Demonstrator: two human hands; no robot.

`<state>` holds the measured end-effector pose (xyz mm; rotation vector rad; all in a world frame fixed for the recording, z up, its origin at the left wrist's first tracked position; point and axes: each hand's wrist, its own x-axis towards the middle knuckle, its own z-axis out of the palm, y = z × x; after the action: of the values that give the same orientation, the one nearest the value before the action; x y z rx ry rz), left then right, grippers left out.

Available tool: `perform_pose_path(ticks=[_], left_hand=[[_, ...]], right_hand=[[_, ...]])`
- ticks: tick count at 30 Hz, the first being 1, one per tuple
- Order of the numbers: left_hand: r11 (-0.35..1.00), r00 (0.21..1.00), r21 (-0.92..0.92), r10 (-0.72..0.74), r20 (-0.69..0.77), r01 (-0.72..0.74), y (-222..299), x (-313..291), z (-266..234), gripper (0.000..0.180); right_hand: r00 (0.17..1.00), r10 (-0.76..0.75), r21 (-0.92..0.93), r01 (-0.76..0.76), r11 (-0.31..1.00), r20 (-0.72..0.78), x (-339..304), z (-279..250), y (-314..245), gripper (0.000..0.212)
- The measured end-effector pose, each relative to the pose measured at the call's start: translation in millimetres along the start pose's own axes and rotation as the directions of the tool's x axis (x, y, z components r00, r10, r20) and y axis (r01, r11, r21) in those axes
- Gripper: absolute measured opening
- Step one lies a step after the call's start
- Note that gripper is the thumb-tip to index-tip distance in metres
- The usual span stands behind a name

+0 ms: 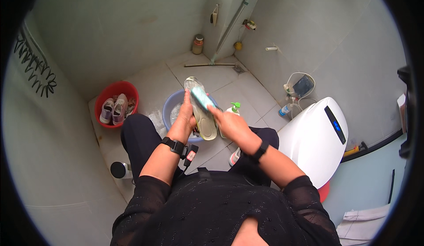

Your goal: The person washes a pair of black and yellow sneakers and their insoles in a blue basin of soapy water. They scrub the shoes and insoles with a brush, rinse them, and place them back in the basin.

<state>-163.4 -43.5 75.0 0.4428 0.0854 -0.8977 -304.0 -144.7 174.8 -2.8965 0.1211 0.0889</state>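
Observation:
Over a blue basin [166,110], my left hand [187,115] grips a pale, yellowish insole [206,125] by its left edge, its long shape tilted with the rounded heel end toward me. My right hand [232,125] is closed around a light teal scrub brush [202,98], which lies against the upper half of the insole. The brush's bristles are hidden beneath it. Whitish suds show in the basin, partly covered by my left hand and the insole. Just right of the basin stands a pump bottle [234,108] with a green top.
At the left, a red basin [136,96] holds a pair of light shoes [114,109]. A white toilet [309,140] stands close on my right. A floor squeegee [211,64] leans in the far corner near a lidded jar [198,45]. A black-topped container [119,170] sits by my left leg.

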Motion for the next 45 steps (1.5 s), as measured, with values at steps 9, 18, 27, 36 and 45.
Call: perform_pose_path(ticks=[9,18,27,36,45], left_hand=[[0.995,0.997,0.064,-0.081,0.003,0.080,-35,1,-7,0.070],[0.988,1.000,-0.151,0.005,-0.015,-0.007,-6,21,-34,0.065],[0.998,0.998,-0.065,-0.003,-0.069,-0.001,-7,20,-32,0.072],[0.997,0.996,-0.076,0.021,-0.083,-0.027,14,14,-49,0.085],[0.992,0.998,-0.125,-0.002,-0.070,-0.007,4,19,-49,0.076]], right_hand=[[0.969,0.090,-0.056,-0.105,0.993,-0.230,28,21,23,0.054],[0.999,0.006,0.086,-0.011,0.996,0.052,4,39,19,0.051],[0.993,0.032,0.116,-0.019,0.993,-0.111,94,60,21,0.047],[0.972,-0.164,0.311,0.106,0.944,0.167,14,43,4,0.050],[0.995,-0.098,0.255,0.097,0.962,-0.008,98,56,5,0.043]])
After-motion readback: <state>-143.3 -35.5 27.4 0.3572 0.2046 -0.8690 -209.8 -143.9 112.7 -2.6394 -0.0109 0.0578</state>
